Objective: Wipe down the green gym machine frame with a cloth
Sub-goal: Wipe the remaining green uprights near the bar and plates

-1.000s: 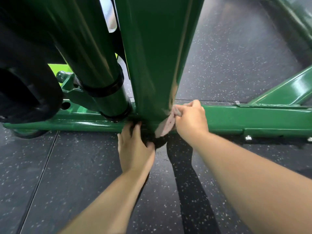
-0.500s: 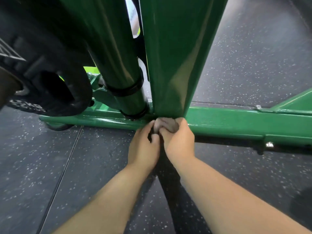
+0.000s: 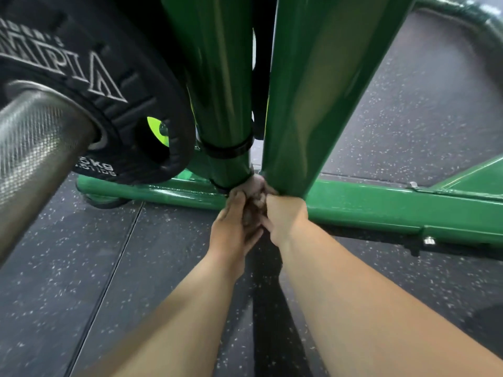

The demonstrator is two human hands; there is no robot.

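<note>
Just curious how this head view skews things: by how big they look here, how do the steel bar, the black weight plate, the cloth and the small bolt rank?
1. Plate
2. Bar, inflated by nearness to the camera
3. Cloth, mostly hidden between the hands
4. Bolt

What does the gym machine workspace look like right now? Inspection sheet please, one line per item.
Surface: dark speckled rubber floor, seam running through it.
Job's things: green frame upright meets base rail; pale cloth bunched at that joint.
Clutter: black weight plate on a knurled steel bar, left of the upright.
Grip: left hand and right hand pressed together around the cloth; fingers curled on it, exact hold partly hidden.
Cables: nothing seen.
Surroundings: second green tube with black collars; bolt on the rail.
</note>
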